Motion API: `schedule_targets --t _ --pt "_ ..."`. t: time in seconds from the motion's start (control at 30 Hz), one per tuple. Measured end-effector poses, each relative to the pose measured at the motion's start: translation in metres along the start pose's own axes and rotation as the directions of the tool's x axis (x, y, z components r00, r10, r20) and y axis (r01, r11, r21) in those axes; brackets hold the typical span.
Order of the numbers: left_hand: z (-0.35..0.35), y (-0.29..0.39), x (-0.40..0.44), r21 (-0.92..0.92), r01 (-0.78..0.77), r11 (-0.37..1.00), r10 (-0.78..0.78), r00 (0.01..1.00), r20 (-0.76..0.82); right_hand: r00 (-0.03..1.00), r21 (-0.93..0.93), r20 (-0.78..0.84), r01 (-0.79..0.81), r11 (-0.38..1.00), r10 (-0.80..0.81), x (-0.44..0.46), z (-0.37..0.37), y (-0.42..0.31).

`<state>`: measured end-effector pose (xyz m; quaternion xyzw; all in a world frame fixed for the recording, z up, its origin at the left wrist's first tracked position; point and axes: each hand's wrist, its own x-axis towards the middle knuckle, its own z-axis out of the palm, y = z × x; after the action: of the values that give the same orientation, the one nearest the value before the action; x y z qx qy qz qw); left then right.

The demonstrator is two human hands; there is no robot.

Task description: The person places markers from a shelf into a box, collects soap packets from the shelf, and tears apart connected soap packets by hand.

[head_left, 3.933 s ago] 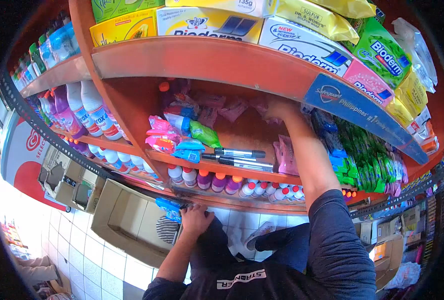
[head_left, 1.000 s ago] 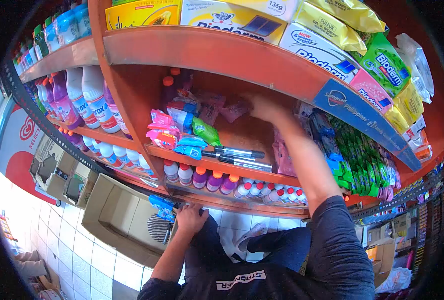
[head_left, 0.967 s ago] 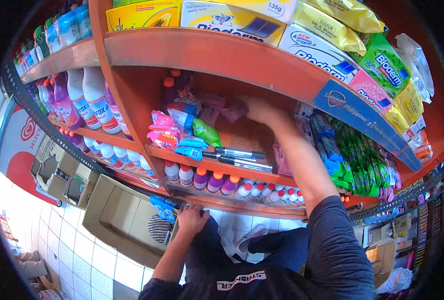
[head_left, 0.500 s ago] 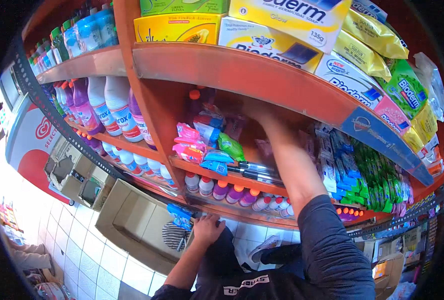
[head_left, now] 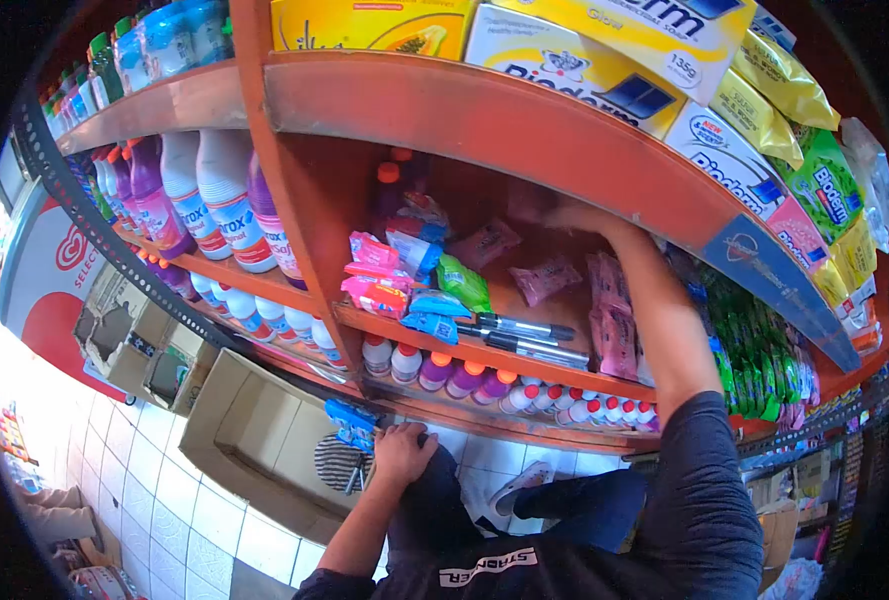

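Head view shows the right hand beside a pink packet at upper center, finger closure indeterminate; the left hand rests on the knee, fingers loosely spread, while two packets lie unaligned and others sit grouped right of center.

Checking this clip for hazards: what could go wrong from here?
The right hand reaches into shadow among loose pink packets, so it may push some out of place. The blue packets lie at the shelf's front edge and could slip off. The slim tubes beside them might roll if bumped.
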<state>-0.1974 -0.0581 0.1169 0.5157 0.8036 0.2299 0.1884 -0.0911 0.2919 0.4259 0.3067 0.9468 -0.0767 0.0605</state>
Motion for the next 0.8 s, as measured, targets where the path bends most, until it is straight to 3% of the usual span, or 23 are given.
schedule_targets --t 0.1,0.2,0.3,0.4,0.5,0.6,0.7,0.8 --pt "0.007 0.004 0.003 -0.021 -0.048 0.999 0.047 0.999 -0.014 0.978 0.05 0.159 0.131 0.99 -0.137 -0.026 0.017 -0.003" --pt "0.006 0.016 0.003 -0.022 -0.075 0.997 0.075 0.997 -0.017 0.952 -0.04 0.068 0.303 0.952 -0.3 -0.041 0.047 -0.004" --pt "0.009 0.018 0.001 0.007 -0.093 0.996 0.093 0.994 -0.056 0.965 -0.102 0.005 0.262 0.959 -0.263 -0.049 0.058 -0.012" --pt "0.009 0.013 -0.001 -0.013 -0.09 0.996 0.088 0.993 -0.082 0.993 -0.041 0.034 0.115 0.993 -0.113 -0.051 0.051 -0.029" --pt "0.004 0.011 -0.003 -0.057 -0.047 0.997 0.044 0.998 -0.049 0.996 0.03 -0.083 0.048 0.998 -0.046 -0.06 0.033 -0.035" --pt "-0.004 0.012 -0.007 -0.076 -0.017 0.997 0.015 1.0 -0.026 0.837 -0.097 -0.547 -0.048 0.994 -0.013 -0.044 0.032 0.026" --pt "-0.002 0.012 -0.005 -0.041 -0.069 0.997 0.067 0.996 -0.054 0.615 -0.145 -0.788 -0.15 0.978 -0.022 -0.041 0.017 0.088" --pt "0.006 0.011 -0.001 -0.018 -0.089 0.996 0.088 0.995 -0.05 0.403 -0.208 -0.908 -0.198 0.958 -0.114 -0.031 0.024 0.123"
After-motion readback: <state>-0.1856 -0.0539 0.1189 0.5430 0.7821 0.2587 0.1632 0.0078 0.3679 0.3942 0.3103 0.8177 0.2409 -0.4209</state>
